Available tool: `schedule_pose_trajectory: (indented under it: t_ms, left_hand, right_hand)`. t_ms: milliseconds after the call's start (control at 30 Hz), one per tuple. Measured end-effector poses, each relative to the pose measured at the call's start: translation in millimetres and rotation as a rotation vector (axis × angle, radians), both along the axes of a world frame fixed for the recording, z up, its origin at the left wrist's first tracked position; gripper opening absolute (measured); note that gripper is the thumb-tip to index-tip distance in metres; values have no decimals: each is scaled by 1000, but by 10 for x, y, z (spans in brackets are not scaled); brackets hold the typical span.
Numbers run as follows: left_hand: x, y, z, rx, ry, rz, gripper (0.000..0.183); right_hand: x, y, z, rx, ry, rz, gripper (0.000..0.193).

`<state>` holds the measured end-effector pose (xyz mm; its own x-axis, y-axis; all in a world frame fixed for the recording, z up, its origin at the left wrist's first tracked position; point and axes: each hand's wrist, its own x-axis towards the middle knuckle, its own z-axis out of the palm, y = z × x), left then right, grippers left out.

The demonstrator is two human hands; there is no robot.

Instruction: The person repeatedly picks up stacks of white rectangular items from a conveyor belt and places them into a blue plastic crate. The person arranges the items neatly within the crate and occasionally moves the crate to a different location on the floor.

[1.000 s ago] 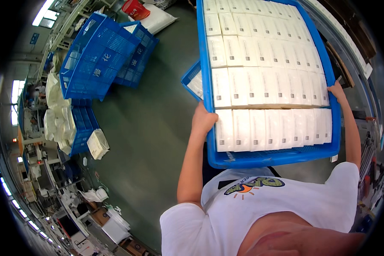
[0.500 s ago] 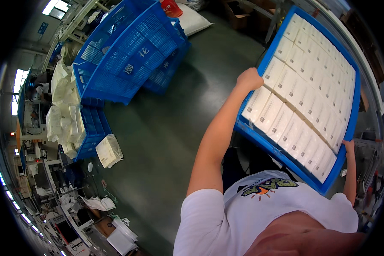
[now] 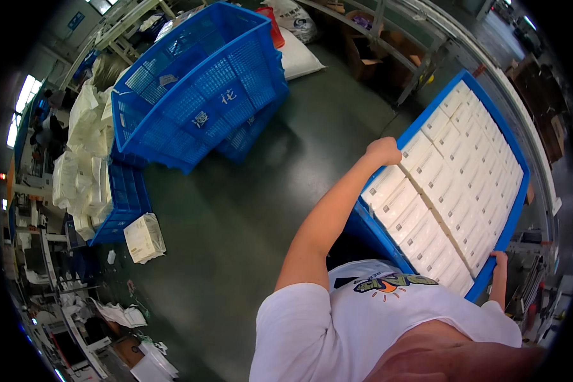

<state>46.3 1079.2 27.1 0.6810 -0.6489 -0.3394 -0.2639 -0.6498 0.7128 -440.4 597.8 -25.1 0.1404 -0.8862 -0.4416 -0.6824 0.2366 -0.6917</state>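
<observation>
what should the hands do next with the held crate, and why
Probably firm up both grips before shifting the blue crate: the left hand and right hand hold its opposite sides, and rows of white packs fill it, so it may be unwieldy.

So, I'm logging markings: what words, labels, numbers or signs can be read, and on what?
Wording left uncopied:
Blue perforated plastic crate at upper left: two large white characters, clear.
White short-sleeved shirt: lettering around an orange sun, partly creased.
Rows of white rectangular packs: dark print, too small to read.
White sack at top: dark lettering, too blurred.
Blue rectangular sign: too small.
</observation>
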Motion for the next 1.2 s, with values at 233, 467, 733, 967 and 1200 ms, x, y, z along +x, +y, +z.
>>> schedule_pose_trajectory:
  t_ms: [233,467,733,967,1200]
  left_hand:
    - [-7,142,4,-48,-132,-22,32]
    - [-594,642,220,-40,-70,92,33]
    - [-1832,1671,759,-9,-63,292,34]
    - [-3661,2683,1374,-43,-92,504,35]
    - [-6406,3619,1572,-109,-130,813,39]
  right_hand:
    - [23,101,87,-135,23,60,39]
    - [278,600,656,-191,24,12,32]
    - [33,1143,1366,-203,-69,240,25]
    - [-615,1379,1910,-288,-112,510,36]
    - [-1671,2464,2807,-344,-180,783,35]
